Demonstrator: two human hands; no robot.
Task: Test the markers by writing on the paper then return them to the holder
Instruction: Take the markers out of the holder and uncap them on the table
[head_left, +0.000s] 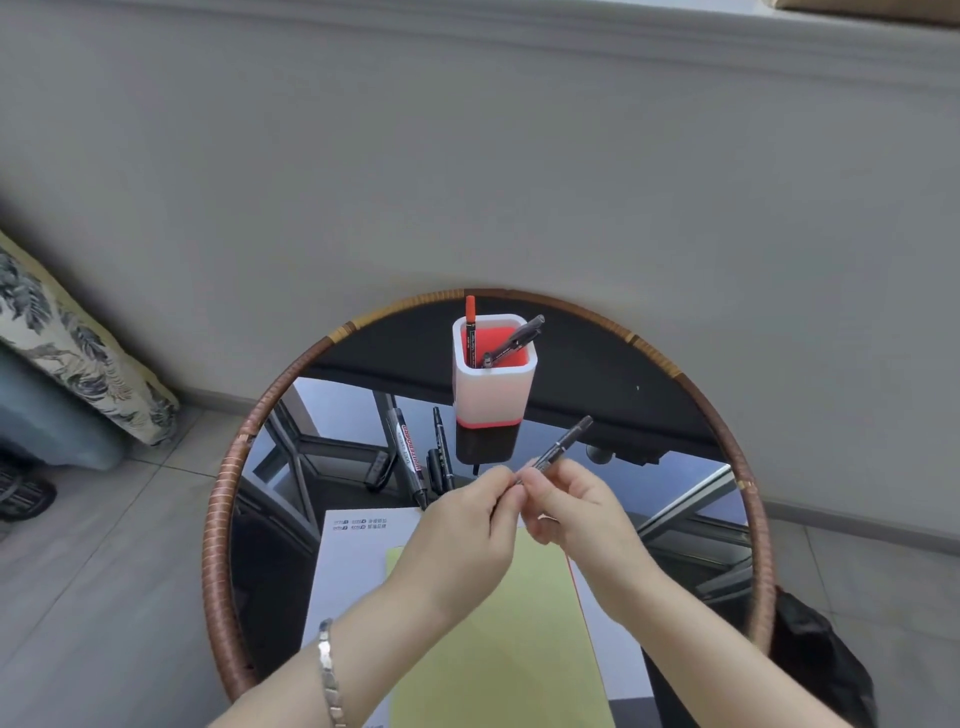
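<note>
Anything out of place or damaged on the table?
Several black markers lie loose on the glass left of the holder, not in it. The woven rim looks broken at left. The left hand and right hand pinch one more marker.

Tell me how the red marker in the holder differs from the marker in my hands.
The red marker is red-topped; the held marker is black. The red marker stands upright in the holder; the held marker slants above the table. No hand touches the red marker; the left hand and right hand pinch the held marker's lower end. Both are slim.
</note>
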